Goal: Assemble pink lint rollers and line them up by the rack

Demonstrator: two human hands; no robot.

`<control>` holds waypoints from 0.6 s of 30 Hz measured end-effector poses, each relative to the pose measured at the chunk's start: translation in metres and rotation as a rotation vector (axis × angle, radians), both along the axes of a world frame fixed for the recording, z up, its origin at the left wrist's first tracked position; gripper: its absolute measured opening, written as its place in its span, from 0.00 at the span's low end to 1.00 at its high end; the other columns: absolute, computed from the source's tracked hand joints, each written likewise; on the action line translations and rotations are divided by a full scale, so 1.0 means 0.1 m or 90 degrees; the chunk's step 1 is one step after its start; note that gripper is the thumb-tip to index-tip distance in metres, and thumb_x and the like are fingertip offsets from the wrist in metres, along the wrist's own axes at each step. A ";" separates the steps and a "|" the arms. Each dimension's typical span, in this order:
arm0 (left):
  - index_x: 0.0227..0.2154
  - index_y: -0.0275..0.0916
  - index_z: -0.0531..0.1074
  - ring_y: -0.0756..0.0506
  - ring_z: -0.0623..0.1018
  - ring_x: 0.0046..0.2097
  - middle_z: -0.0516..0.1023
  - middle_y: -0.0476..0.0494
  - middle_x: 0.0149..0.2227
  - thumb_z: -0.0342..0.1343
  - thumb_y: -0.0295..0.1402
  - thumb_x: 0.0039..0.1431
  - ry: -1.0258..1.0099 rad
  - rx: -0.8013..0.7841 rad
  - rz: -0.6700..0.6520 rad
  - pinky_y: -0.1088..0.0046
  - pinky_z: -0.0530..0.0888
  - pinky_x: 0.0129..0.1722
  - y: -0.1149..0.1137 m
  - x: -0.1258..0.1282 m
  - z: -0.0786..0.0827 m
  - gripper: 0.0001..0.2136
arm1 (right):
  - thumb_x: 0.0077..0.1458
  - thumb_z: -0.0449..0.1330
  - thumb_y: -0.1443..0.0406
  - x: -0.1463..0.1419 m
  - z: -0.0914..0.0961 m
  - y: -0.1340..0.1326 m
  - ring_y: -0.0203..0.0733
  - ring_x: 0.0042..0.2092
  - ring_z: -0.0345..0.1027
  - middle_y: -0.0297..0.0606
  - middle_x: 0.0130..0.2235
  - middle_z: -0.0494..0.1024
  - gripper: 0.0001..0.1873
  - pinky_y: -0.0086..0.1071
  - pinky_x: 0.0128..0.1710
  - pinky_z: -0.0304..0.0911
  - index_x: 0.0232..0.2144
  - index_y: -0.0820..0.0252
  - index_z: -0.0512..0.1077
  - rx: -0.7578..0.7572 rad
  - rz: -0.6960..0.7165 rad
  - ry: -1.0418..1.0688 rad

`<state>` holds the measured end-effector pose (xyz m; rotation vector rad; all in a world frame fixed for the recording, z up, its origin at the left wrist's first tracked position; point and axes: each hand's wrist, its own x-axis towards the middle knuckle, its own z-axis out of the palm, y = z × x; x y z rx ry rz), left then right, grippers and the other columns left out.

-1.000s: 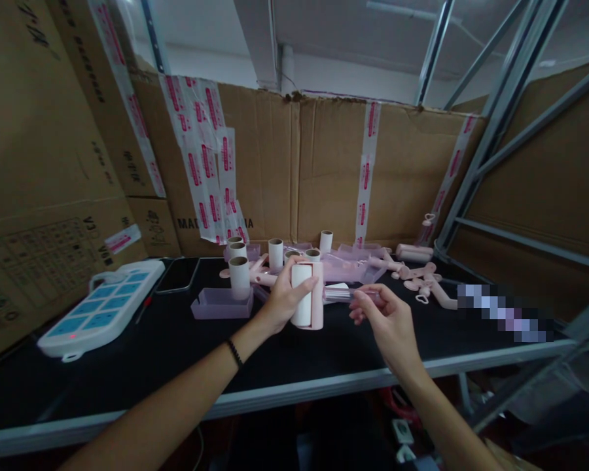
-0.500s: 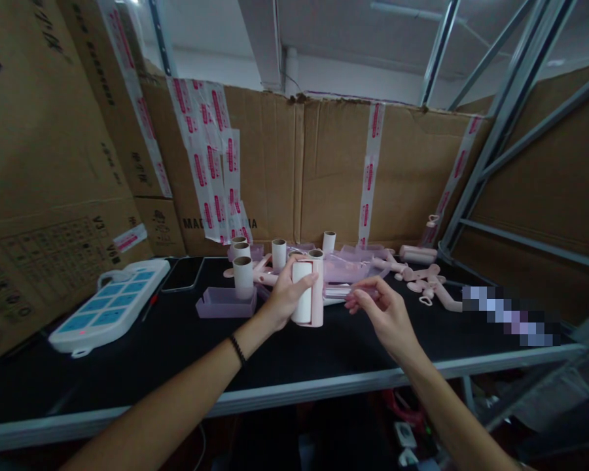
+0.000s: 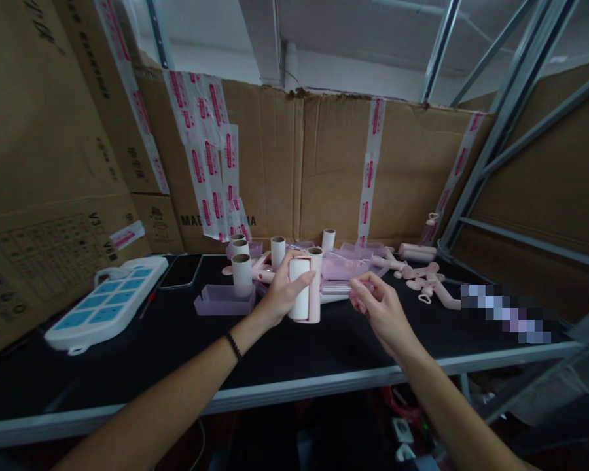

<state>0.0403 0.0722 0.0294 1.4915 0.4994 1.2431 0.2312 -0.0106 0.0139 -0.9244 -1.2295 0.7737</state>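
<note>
My left hand (image 3: 283, 291) is wrapped round a pink lint roller (image 3: 315, 297) with a white roll (image 3: 300, 288) in its case, held upright above the black table. To its right, my right hand (image 3: 375, 301) is closed in a pinch, its fingertips at the end of a stack of thin pale strips (image 3: 336, 288). Whatever may be between those fingertips is too small to make out. Behind the hands are several white paper rolls (image 3: 242, 271) on end and translucent purple trays (image 3: 223, 302).
Pink handles (image 3: 425, 271) lie heaped at the right, near a pink cylinder (image 3: 417, 252). A white power strip (image 3: 103, 304) and a phone (image 3: 180, 271) lie at the left. Cardboard (image 3: 265, 157) walls the back; a metal edge (image 3: 314, 392) runs along the front.
My right hand's fingers have drawn together into a pinch and risen slightly beside the stack of strips. My left hand still holds the lint roller; the view has shifted a little.
</note>
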 end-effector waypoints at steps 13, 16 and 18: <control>0.44 0.40 0.67 0.47 0.75 0.38 0.75 0.47 0.39 0.66 0.41 0.56 0.125 0.003 -0.142 0.74 0.69 0.36 -0.01 -0.04 0.07 0.18 | 0.49 0.71 0.49 0.30 0.63 0.27 0.28 0.21 0.43 0.23 0.20 0.55 0.25 0.29 0.21 0.37 0.23 0.58 0.63 -0.042 0.033 0.040; 0.41 0.37 0.73 0.46 0.75 0.40 0.77 0.45 0.39 0.66 0.41 0.56 0.216 0.081 -0.160 0.73 0.68 0.38 -0.02 -0.04 0.11 0.16 | 0.48 0.71 0.47 0.23 0.79 0.34 0.28 0.22 0.45 0.25 0.20 0.58 0.25 0.29 0.21 0.38 0.23 0.59 0.66 -0.056 0.052 -0.114; 0.38 0.35 0.75 0.46 0.75 0.40 0.77 0.44 0.37 0.64 0.40 0.58 0.263 0.122 -0.165 0.72 0.68 0.40 -0.02 -0.02 0.10 0.13 | 0.48 0.70 0.47 0.10 0.83 0.37 0.29 0.22 0.50 0.27 0.21 0.63 0.25 0.29 0.22 0.42 0.23 0.60 0.67 -0.047 0.067 -0.207</control>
